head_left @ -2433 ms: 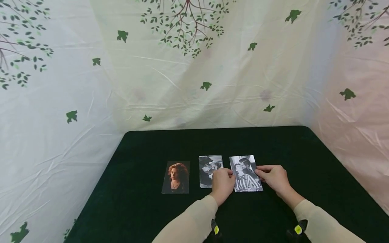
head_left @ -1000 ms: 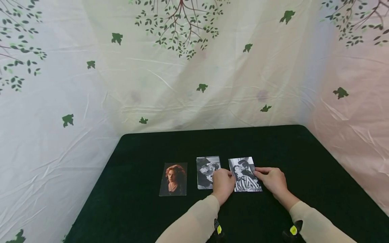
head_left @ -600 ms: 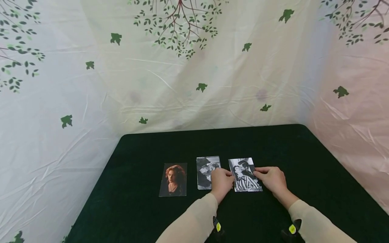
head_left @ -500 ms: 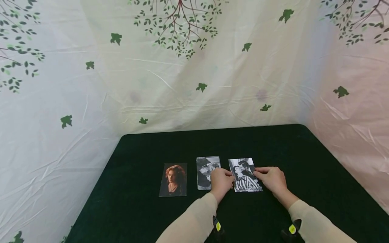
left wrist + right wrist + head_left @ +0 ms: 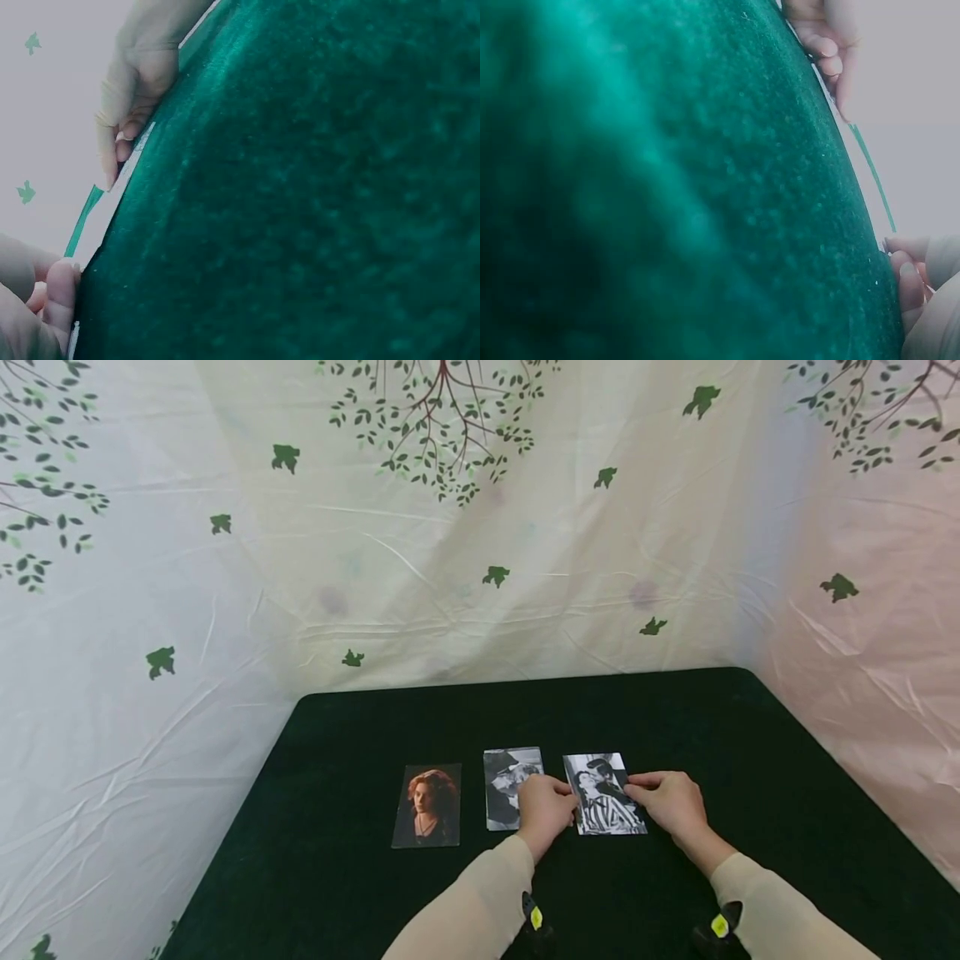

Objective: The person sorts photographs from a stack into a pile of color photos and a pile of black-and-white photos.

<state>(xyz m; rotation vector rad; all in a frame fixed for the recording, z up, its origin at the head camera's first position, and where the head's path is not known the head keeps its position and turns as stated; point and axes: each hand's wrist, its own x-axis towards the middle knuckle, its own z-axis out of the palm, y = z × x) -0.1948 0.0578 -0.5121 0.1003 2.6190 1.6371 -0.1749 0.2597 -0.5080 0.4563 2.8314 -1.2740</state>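
Note:
A black-and-white photo card (image 5: pixel 603 797) of a couple lies on the dark green table, right of centre. My left hand (image 5: pixel 546 812) pinches its left edge with thumb and fingers. At the opposite edge, my right hand (image 5: pixel 671 802) pinches the card between thumb and forefinger. From the left wrist, the card (image 5: pixel 105 214) shows nearly edge-on, low over the cloth, between both hands. A second black-and-white photo card (image 5: pixel 502 789) lies just left, its lower right part hidden behind my left hand. Further left is a colour photo card (image 5: pixel 426 810) showing a person with red hair.
Dark green cloth covers the table (image 5: pixel 337 727), whose far edge meets a pale curtain (image 5: pixel 420 593) printed with leaves and branches. Black wrist straps with yellow tags sit at both cream sleeves (image 5: pixel 465 902).
The head view has shifted slightly, so the cards appear a little lower and further left. Both hands keep pinching the same photo card, which has hardly moved on the table.

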